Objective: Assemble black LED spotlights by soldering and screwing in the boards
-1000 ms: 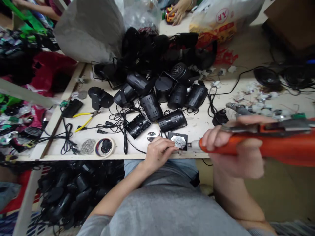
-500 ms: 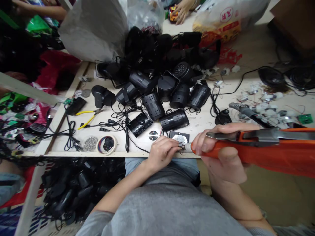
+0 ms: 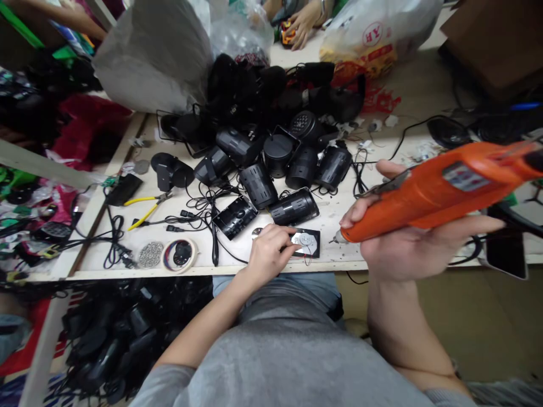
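My right hand (image 3: 403, 251) is wrapped round an orange electric screwdriver (image 3: 432, 189), its tip pointing left just above the table edge. To the left of that tip, my left hand (image 3: 270, 249) has its fingers curled at the left side of a small black plate with a silver motor (image 3: 306, 242) and thin wires. Whether the fingers grip the plate is unclear. Behind my left hand lie an opened black housing (image 3: 235, 217) and a black cylindrical housing (image 3: 294, 207). A dark disc beside the fingers is partly hidden by them.
Black lamp housings (image 3: 254, 141) are heaped across the middle of the table. Yellow-handled pliers (image 3: 146, 212), a dish of screws (image 3: 150, 254), a tape roll (image 3: 179, 254) and cables lie at left. Another person's hand (image 3: 306, 25) is at the far side.
My right hand has lifted the screwdriver away from the motor plate and swung its body upward. My left hand has shifted slightly, its fingers now at the plate's left side. The camera view has moved slightly.
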The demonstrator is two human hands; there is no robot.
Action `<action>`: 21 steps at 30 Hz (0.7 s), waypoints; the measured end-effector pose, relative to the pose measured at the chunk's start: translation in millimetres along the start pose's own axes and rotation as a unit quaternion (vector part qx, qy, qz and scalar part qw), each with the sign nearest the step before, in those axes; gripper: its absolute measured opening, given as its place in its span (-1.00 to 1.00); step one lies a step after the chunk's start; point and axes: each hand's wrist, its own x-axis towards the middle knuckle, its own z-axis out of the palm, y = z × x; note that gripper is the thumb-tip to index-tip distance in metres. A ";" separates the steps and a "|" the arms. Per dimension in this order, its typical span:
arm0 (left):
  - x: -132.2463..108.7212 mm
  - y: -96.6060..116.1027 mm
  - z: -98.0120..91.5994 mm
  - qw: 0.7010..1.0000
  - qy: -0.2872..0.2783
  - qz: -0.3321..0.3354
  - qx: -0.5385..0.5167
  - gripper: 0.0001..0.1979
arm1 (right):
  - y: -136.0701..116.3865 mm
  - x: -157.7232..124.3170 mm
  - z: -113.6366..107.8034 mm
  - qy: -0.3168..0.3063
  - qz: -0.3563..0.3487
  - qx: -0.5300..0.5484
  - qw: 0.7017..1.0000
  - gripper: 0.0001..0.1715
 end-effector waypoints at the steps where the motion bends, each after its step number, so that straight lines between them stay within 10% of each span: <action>1: 0.2 -1.3 2.8 1.000 -0.014 0.006 -0.004 -0.78 | 3.2 -0.2 -0.8 0.007 0.010 -0.005 1.000 -0.23; 10: 5.3 -2.5 16.4 0.997 -0.069 0.026 -0.004 -0.79 | 25.2 -17.7 -22.8 -0.112 0.110 0.021 0.987 0.05; 21: 1.2 -4.7 18.9 0.996 -0.086 0.008 -0.004 -0.78 | 25.8 -15.6 -11.9 -0.094 0.150 0.175 0.969 -0.06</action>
